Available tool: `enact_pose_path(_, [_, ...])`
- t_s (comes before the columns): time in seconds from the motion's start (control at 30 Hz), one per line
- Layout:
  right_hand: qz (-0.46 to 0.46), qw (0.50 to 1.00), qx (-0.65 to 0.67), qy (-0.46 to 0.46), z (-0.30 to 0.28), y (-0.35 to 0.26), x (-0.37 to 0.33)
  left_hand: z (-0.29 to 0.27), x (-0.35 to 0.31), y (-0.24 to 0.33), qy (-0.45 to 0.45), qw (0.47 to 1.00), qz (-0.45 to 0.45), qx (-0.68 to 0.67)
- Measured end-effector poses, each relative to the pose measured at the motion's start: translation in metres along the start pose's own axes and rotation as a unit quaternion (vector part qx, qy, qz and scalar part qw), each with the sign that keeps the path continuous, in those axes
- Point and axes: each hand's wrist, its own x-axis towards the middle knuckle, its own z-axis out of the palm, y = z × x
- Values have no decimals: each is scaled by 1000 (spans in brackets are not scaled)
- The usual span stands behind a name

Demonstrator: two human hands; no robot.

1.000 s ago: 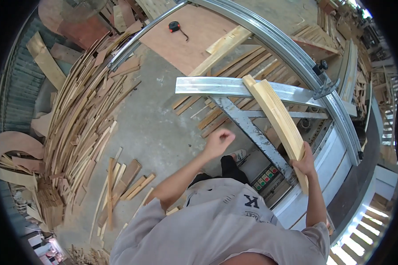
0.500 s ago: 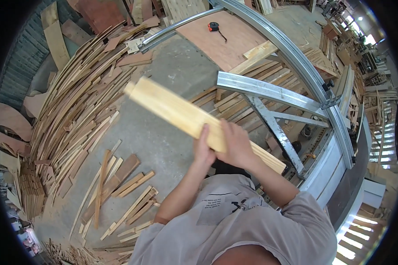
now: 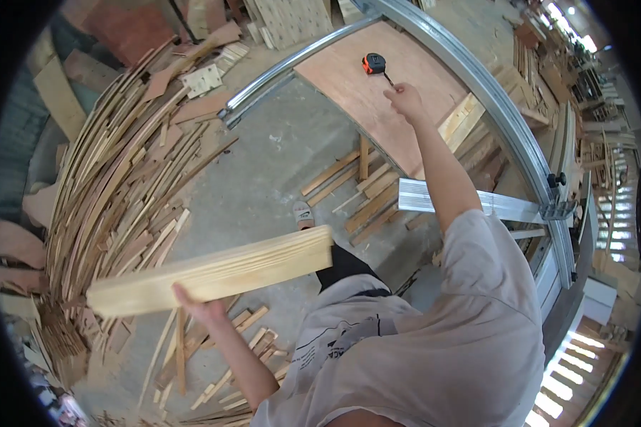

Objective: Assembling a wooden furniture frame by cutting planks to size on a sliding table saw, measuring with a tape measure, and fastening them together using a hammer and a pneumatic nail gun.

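A long pale wooden board (image 3: 263, 267) with grooved lines along its side lies across my left hand (image 3: 203, 309), which grips it from below near its left part. Only the thumb and part of the palm show; the board hides the other fingers. My right arm stretches far forward over the pinkish plywood panel (image 3: 349, 64). There, my right hand (image 3: 407, 103) is curled, its fingertips at the end of the dark strap of a black and orange tape measure (image 3: 374, 64). Whether the tape measure still rests on the panel is hard to tell.
A metal frame with a curved-looking rail (image 3: 477, 64) runs along the right, with a ribbed metal arm (image 3: 470, 201) reaching inward. Wooden strips (image 3: 121, 185) are piled at the left. Loose offcuts (image 3: 228, 341) lie on the concrete floor (image 3: 263, 156) near my feet.
My right hand has left the board and reached forward to the tape measure's strap. The board, now in my left hand alone, has swung down and left. The view has shifted.
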Motion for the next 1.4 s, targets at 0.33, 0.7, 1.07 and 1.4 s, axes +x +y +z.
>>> enact_pose_path(0.33, [97,990,-17,101,73,-65,125,59,150,152,89,989,117,-21])
enact_pose_path(0.7, [55,617,778,-109,117,-206,66,159,417,206,13,991,121,-54])
enact_pose_path(1.07, [80,631,772,24,175,-345,72,409,656,195,-165,984,-34,53])
enact_pose_path(1.4, [58,573,811,102,185,-327,184,611,719,51,-206,961,-155,102])
